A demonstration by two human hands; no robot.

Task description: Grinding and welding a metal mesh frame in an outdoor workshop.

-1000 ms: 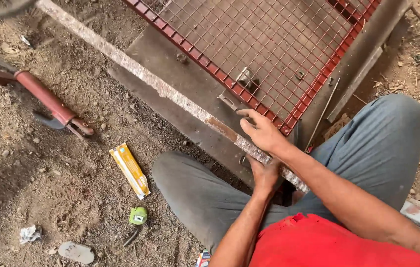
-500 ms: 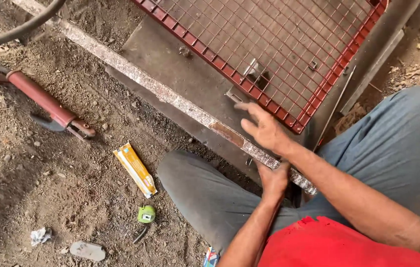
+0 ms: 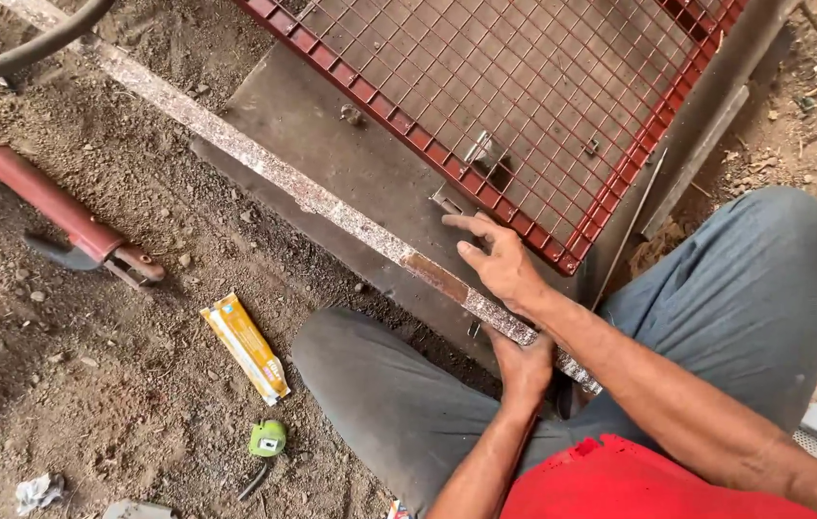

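Note:
A long rusty flat metal bar lies diagonally over a grey steel plate on the dirt. My left hand is between my knees at the bar's near end, gripping it from below, with its fingers hidden. Just beyond it, my right hand rests across the bar with its fingers spread. The fingertips reach toward a small metal bracket at the edge of a red-framed wire mesh panel.
On the dirt to the left lie a red-handled clamp tool, a yellow packet and a small green tape measure. A dark cable curves across the top left. A thin rod lies beside the panel's right corner.
My right hand has uncurled from the bar, and its fingers now stretch out toward the bracket. My left hand has stayed at the bar's near end.

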